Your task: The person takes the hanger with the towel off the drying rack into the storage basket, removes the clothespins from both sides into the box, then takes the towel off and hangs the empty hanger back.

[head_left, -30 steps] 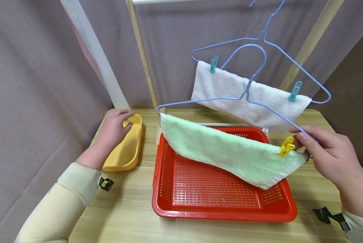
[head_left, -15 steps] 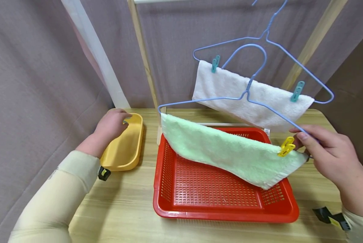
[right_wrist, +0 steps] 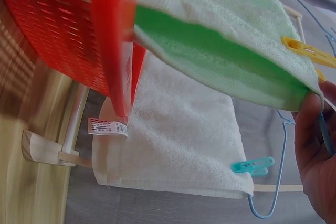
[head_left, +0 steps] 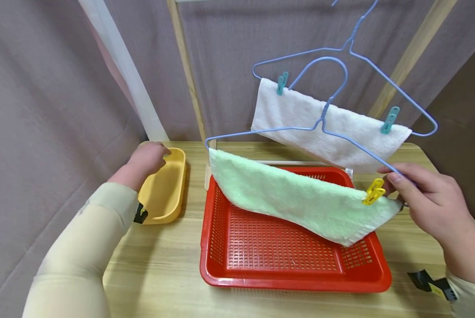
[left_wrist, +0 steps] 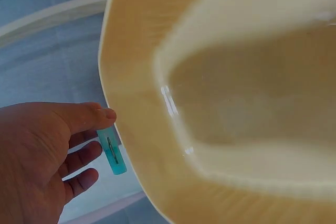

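Observation:
My right hand [head_left: 432, 198] grips the right end of a blue wire hanger [head_left: 277, 129], over which a light green towel [head_left: 289, 190] is folded. A yellow clip [head_left: 374, 191] pinches the towel near that hand; the towel's left end shows no clip. Above the far end of a yellow bin [head_left: 163, 190] is my left hand [head_left: 147, 157]. In the left wrist view that hand [left_wrist: 47, 150] pinches a teal clip [left_wrist: 113, 153] between thumb and fingers, beside the bin's rim [left_wrist: 118, 93].
A red basket [head_left: 297, 283] stands on the wooden table [head_left: 161, 274] under the green towel. Behind hangs another blue hanger [head_left: 396, 90] with a white towel [head_left: 324, 117] held by teal clips [head_left: 390, 120]. Wooden rack posts [head_left: 185, 66] rise behind the basket.
My left hand has drawn slightly left over the yellow bin, its forearm shifting a little to the right. My right hand and the green towel have hardly moved.

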Demonstrator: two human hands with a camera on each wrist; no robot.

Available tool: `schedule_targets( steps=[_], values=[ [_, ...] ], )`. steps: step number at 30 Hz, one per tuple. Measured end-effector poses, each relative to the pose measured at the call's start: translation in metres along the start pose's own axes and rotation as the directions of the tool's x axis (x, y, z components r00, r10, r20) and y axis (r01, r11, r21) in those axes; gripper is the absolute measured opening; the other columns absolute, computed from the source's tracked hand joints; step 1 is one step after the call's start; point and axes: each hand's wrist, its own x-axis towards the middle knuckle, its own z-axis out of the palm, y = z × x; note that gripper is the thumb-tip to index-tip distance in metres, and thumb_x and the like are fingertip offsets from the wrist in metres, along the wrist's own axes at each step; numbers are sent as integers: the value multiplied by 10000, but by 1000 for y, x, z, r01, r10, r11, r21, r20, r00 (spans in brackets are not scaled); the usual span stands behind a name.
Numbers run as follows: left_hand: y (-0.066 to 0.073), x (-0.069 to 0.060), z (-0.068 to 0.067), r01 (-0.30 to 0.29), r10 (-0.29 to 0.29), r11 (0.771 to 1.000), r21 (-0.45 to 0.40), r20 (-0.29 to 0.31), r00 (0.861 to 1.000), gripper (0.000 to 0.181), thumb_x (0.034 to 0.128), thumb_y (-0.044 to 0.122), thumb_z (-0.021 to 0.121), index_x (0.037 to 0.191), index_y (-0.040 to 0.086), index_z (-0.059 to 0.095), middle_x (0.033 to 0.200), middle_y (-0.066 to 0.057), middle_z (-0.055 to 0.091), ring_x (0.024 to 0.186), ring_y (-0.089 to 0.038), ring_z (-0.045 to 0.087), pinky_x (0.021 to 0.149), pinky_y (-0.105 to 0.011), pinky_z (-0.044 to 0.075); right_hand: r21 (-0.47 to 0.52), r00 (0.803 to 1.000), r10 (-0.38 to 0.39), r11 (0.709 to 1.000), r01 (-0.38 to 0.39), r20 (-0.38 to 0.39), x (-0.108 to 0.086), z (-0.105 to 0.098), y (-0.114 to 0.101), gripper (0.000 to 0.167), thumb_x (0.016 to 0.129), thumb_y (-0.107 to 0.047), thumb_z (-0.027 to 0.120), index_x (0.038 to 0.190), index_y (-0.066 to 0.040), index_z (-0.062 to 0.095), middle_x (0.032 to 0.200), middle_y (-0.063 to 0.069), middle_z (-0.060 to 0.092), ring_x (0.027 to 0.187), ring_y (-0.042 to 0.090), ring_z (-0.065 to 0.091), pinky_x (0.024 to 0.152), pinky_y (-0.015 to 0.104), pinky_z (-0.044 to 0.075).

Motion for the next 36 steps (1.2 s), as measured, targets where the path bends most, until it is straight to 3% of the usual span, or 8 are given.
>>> schedule_targets(
  steps=[5,13,22,29,33,36],
  values=[
    [-4,6,6,31,-31,1000,2,36,999,335,871,-9,609,1195,-6,693,1155,-207,662,1074,-388,613,974,-503,455,-2,1000,9,1000,-9,2,0,0,0,125,929,91,585,1003,56,679,790,-199,603,678,-28,499,586,78,406],
    [-10,17,20,89,-84,995,-52,85,993,365,876,-41,537,1206,5,686,1228,-231,643,1133,-440,583,965,-532,457,0,1000,-7,1000,7,3,2,1,0,137,929,83,589,999,22,689,796,-192,611,671,-34,506,609,64,412],
    [-14,19,30,124,-117,991,-58,106,987,348,865,-38,515,1145,39,707,1182,-243,642,1105,-455,576,931,-551,458,-8,1000,-5,1000,5,7,2,2,1,136,930,83,587,1008,32,688,802,-191,609,671,-31,508,611,65,416],
    [-9,22,39,156,-133,980,-127,168,977,313,895,2,519,1157,31,688,1172,-204,654,1042,-359,596,962,-506,450,-22,1000,-1,1000,1,6,1,3,2,119,934,75,588,1012,62,678,812,-226,601,676,-43,504,617,61,414],
    [-3,23,41,118,-93,983,-138,177,980,184,870,5,532,948,25,698,936,-162,651,867,-311,573,840,-443,465,-20,1000,-2,1000,2,7,1,3,2,122,935,74,587,1013,61,679,817,-226,601,677,-40,508,614,61,416],
    [2,23,43,103,-73,981,-164,181,981,136,840,19,549,719,64,594,728,-106,529,727,-278,493,697,-384,409,-17,1000,-3,1000,3,6,0,3,3,120,935,71,588,1013,61,679,810,-210,606,672,-41,510,608,62,416]
  ],
)
